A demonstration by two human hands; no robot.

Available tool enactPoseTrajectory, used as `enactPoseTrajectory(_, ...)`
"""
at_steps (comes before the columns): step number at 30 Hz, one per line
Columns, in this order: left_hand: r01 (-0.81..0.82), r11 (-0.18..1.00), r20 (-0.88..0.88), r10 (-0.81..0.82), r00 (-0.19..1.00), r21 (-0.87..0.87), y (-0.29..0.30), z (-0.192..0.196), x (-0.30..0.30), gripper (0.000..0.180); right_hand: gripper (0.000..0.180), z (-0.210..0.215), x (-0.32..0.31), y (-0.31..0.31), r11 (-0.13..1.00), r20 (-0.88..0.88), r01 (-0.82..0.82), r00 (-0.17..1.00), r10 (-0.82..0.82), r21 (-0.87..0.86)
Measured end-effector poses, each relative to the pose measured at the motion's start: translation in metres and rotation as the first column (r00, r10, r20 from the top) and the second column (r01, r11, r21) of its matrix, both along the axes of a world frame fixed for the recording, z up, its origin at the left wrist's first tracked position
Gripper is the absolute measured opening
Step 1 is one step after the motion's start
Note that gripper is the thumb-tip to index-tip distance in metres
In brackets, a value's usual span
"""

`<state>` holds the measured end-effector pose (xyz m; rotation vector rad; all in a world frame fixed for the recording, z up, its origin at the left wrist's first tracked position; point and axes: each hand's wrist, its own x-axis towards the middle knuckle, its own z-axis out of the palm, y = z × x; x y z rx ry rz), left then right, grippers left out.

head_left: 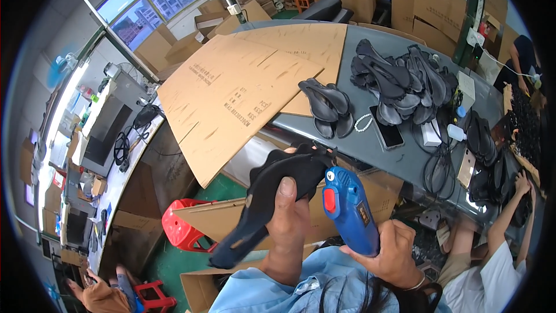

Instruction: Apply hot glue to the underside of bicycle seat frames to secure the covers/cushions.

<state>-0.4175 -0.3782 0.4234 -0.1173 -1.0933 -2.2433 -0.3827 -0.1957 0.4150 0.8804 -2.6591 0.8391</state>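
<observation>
My left hand [288, 226] grips a long black saddle-shaped part [272, 191] from below, thumb pressed on its upper face; the part slants from lower left up to the right. My right hand [389, 255] holds a blue glue gun [349, 208] with a red trigger. The gun's nozzle points up and touches the upper end of the black part. Both hands are over the gap in front of the grey table [370, 145].
Flat brown cardboard sheets [231, 90] cover the table's left half. Piles of black saddle parts [399, 81] lie on it, with a phone [387, 130] and a white bead bracelet [363, 122]. A red stool [182, 226] stands below. Another person [498, 261] sits at right.
</observation>
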Motion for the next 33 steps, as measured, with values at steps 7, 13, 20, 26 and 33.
enactPoseTrajectory(7, 0.137, 0.969, 0.043, -0.130, 0.991, -0.207, -0.018, 0.018, -0.001, 0.040, 0.047, 0.014, -0.010, 0.001, 0.998, -0.119, -0.065, 0.991, 0.062, -0.020)
enactPoseTrajectory(13, 0.005, 0.944, 0.008, -0.002, 1.000, -0.331, -0.019, 0.014, -0.002, 0.038, 0.052, 0.004, -0.008, 0.006, 0.997, 0.008, -0.073, 0.997, 0.073, -0.036)
enactPoseTrajectory(20, 0.086, 0.952, 0.134, -0.048, 0.990, -0.295, -0.021, 0.010, -0.002, 0.033, 0.057, 0.006, -0.008, 0.006, 0.994, -0.023, -0.097, 0.995, 0.096, -0.053)
enactPoseTrajectory(26, 0.309, 0.901, 0.253, -0.237, 0.938, -0.304, -0.028, 0.013, -0.006, 0.031, 0.056, 0.007, -0.006, 0.011, 0.994, 0.109, -0.078, 0.990, 0.086, -0.077)
enactPoseTrajectory(33, 0.489, 0.606, 0.379, -0.310, 0.872, -0.627, -0.054, 0.032, -0.012, 0.030, 0.053, 0.010, -0.007, 0.014, 0.996, -0.018, -0.069, 0.997, 0.070, 0.059)
